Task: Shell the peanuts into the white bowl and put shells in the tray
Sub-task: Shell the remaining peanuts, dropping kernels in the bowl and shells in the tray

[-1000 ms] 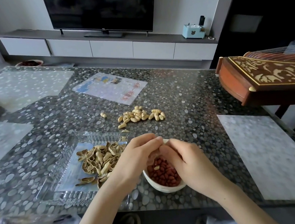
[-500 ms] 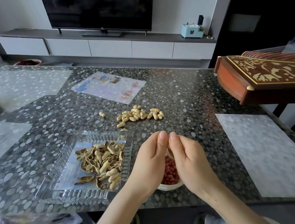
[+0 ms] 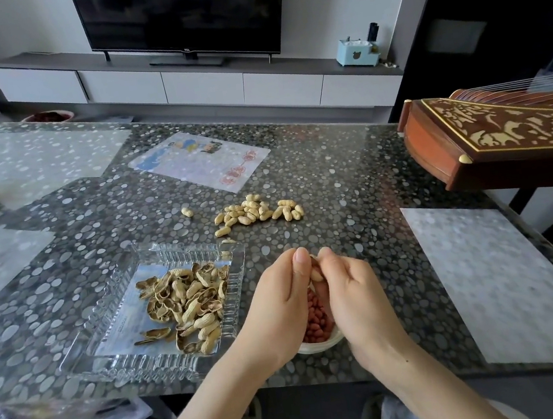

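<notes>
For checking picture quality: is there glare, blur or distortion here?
Head view: daylight glare whitens the table on the left; the wide lens makes the wall at right lean; left hand, right hand, the peanut they pinch and the shells look sharp.

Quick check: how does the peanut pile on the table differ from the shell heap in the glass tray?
The peanut pile is whole, closed pods; the shell heap is mostly split, empty halves. The peanut pile lies loose and flat on the table, farther from the person; the shell heap is stacked inside the glass tray, nearer. Both are the same tan colour.
</notes>
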